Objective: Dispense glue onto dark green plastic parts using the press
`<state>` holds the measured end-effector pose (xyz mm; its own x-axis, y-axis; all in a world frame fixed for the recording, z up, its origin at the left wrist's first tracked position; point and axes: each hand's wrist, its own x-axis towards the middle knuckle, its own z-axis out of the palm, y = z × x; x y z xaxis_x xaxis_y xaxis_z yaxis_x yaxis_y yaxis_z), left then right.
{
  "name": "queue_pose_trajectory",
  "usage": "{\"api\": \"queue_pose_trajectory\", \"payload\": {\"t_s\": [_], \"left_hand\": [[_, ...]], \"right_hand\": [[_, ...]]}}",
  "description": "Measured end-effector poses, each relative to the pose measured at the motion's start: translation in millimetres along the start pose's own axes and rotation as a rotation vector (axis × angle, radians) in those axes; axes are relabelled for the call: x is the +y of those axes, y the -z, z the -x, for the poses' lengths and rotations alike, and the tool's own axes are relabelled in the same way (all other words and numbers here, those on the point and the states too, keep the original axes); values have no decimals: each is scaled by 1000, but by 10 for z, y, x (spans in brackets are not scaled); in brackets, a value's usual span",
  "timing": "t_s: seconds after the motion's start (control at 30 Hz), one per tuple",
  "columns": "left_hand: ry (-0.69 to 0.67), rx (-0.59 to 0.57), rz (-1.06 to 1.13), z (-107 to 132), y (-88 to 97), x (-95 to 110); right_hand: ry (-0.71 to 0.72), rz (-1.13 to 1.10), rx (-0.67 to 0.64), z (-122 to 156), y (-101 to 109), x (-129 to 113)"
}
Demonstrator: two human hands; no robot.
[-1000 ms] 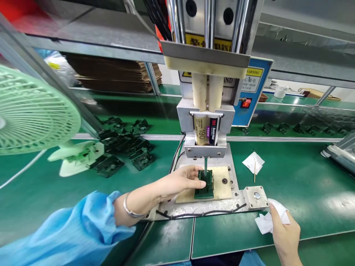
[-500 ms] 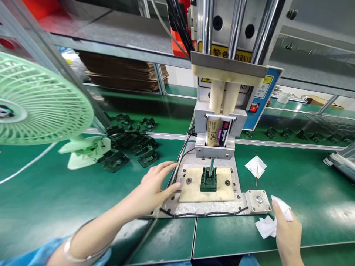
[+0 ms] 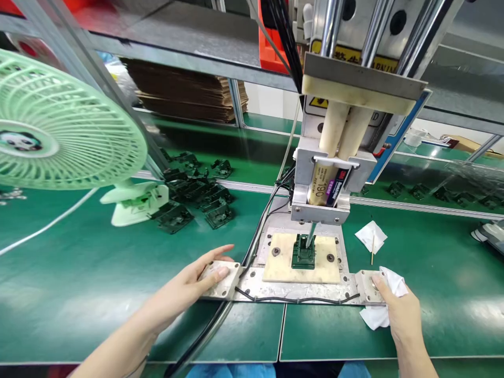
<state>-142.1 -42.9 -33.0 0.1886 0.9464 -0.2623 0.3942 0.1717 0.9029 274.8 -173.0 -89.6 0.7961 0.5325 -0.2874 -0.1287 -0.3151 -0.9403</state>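
My left hand rests on the left button block, its thumb pressed over the top and its fingers spread. With its thumb on the right button block, my right hand clasps a crumpled white wipe that spills past the fingers. Between the hands, a small dark plastic part sits in the cream fixture plate. The tip of a thin mixing nozzle reaches down to that part from the twin adhesive cartridge clamped in the dispensing press.
Several dark plastic parts lie piled at the left, beside a green fan. A white paper square with a thin wooden stick lies right of the press. Black cables run along its left side.
My left hand has come down and nearer onto the left button block. My right thumb has moved left onto the right button, the wipe still in that hand. The camera view has shifted.
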Motion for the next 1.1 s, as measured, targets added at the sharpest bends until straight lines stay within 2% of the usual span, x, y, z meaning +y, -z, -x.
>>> {"api": "queue_pose_trajectory", "payload": {"t_s": [0.07, 0.2, 0.27, 0.43, 1.1], "left_hand": [[25, 28, 67, -14, -52, -45], [-16, 217, 196, -42, -213, -189], [-13, 274, 232, -49, -267, -240], [-6, 253, 237, -44, -273, -262], [46, 287, 188, -21, -270, -204]], "right_hand": [[25, -18, 6, -6, -9, 16], [72, 73, 73, -38, 2, 113], [83, 104, 85, -54, 12, 150], [84, 115, 114, -64, 10, 165], [111, 83, 97, -10, -2, 139]]}}
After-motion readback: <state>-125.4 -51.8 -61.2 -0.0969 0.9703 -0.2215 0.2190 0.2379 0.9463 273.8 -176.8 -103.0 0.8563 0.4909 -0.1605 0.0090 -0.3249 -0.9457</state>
